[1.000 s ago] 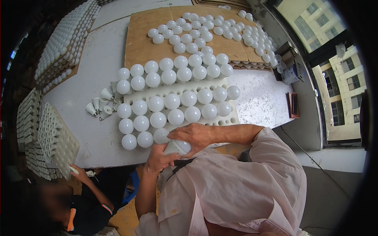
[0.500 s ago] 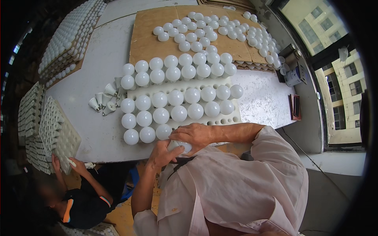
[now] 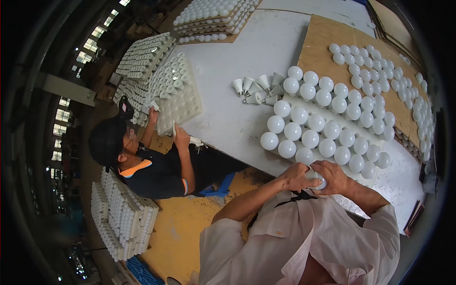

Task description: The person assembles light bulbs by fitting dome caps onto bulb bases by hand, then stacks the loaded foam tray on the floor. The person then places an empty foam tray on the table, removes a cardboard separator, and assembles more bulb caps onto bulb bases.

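Observation:
In front of my chest a white light bulb [image 3: 322,182] is gripped between both hands. My left hand [image 3: 293,176] is closed round its body on the left side. My right hand [image 3: 336,178] curls over the rounded end from the right, its fingers covering part of the bulb. Just beyond the hands, rows of round white bulb covers [image 3: 310,139] stand on a white foam tray [image 3: 324,110] with holes. Left of the far rows, several loose white bulb bodies [image 3: 254,99] lie on the table [image 3: 223,128].
A cardboard sheet [image 3: 327,31] at the back right carries many more covers. At left a person in a dark cap [image 3: 107,142] handles a foam tray [image 3: 183,107] of white bulb bodies. Stacked trays [image 3: 126,216] stand behind that person; another stack [image 3: 213,19] sits at the far left.
My view has swung left, so the table's things appear farther right and the other person shows more fully. Both hands still hold the bulb, with the grip shifted slightly.

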{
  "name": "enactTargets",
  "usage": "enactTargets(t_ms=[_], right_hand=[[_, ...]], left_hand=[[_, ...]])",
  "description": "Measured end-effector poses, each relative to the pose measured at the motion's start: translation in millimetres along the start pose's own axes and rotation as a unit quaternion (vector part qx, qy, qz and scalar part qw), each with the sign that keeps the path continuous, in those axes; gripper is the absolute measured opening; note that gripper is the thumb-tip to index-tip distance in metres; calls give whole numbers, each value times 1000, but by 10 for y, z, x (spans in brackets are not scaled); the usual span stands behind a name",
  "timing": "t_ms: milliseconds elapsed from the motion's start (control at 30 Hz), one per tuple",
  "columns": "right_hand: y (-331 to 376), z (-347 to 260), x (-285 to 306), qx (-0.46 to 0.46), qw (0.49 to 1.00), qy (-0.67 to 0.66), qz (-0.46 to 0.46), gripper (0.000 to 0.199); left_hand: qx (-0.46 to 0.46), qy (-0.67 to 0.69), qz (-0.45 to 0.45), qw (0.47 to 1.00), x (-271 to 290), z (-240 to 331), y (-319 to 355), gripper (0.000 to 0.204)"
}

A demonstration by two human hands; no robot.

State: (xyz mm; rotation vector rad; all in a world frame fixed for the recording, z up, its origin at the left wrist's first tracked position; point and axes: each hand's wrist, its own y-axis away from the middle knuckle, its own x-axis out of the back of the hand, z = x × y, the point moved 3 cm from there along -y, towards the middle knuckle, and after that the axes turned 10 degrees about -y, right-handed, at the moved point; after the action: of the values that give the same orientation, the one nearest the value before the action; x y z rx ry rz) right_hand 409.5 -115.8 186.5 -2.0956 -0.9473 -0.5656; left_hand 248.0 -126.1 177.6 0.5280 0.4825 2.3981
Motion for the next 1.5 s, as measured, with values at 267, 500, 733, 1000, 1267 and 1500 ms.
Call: enactTargets(t_ms=[267, 500, 733, 1000, 1267, 1500], right_hand=[[-84, -174, 31, 138, 981, -95, 99, 45], [-66, -209, 74, 102, 981, -127, 101, 34], [272, 19, -200, -142, 962, -205, 111, 60], [925, 247, -39, -332, 926, 25, 175, 58], [504, 445, -297, -189, 966, 166, 52, 56], [466, 415, -320, -156, 970, 149, 112, 47]], left_hand=[[-72, -89, 38, 993, -211, 51, 46, 46], [-20, -65, -21, 997, -81, 271, 162, 47], [-25, 103, -79, 991, -127, -179, -20, 48], [62, 142, 52, 987, -182, -869, 48, 34], [-26, 159, 200, 966, 322, -784, 178, 24], [-21, 82, 446, 891, 1748, -1390, -183, 27]])
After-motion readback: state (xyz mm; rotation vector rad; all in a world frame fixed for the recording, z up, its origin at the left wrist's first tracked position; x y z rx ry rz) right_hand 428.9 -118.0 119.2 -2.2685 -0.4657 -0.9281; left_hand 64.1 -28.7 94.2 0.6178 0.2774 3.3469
